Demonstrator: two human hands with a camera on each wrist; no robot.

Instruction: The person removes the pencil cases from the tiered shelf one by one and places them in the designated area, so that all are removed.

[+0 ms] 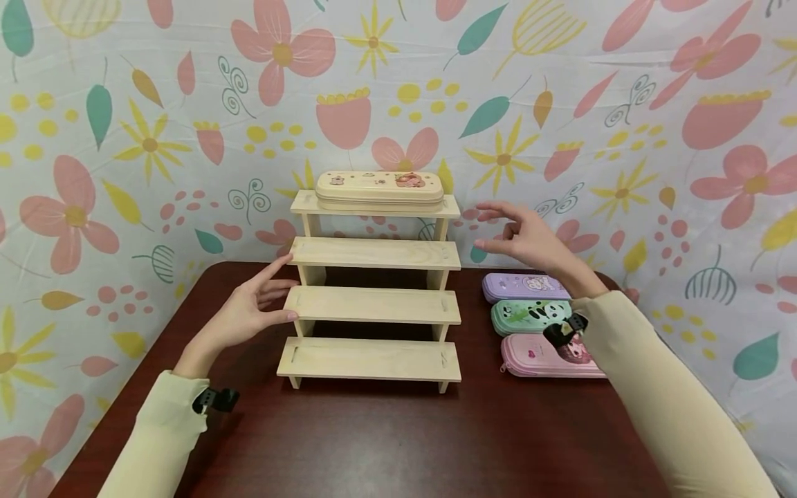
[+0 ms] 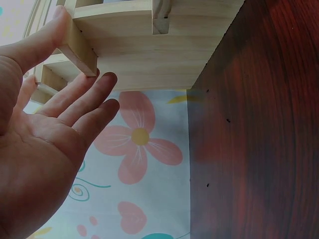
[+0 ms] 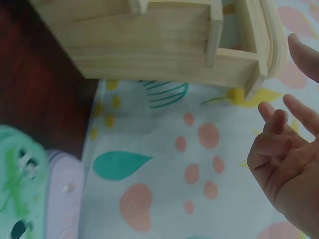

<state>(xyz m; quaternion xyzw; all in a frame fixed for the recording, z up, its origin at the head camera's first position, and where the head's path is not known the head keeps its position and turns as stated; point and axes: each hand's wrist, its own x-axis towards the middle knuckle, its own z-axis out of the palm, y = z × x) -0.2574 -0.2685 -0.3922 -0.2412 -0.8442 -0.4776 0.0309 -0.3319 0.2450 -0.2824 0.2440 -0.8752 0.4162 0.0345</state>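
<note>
A four-tier wooden display rack (image 1: 373, 304) stands on the dark table, with a cream pencil case (image 1: 380, 190) lying lengthwise on its top board. My left hand (image 1: 252, 304) is at the rack's left side. Its index fingertip meets the end of the second board from the top, and its thumb tip is at the end of the board below. The left wrist view shows the left palm (image 2: 45, 144) beside the board ends. My right hand (image 1: 523, 235) hovers right of the upper boards, thumb and fingers apart, holding nothing. The right wrist view shows its curved fingers (image 3: 271, 144).
Right of the rack, a purple pencil case (image 1: 504, 285), a green panda pencil case (image 1: 517, 315) and a pink pencil case (image 1: 529, 356) lie in a column, partly behind the right forearm. A flower-printed cloth (image 1: 187, 138) hangs behind the table (image 1: 373, 443).
</note>
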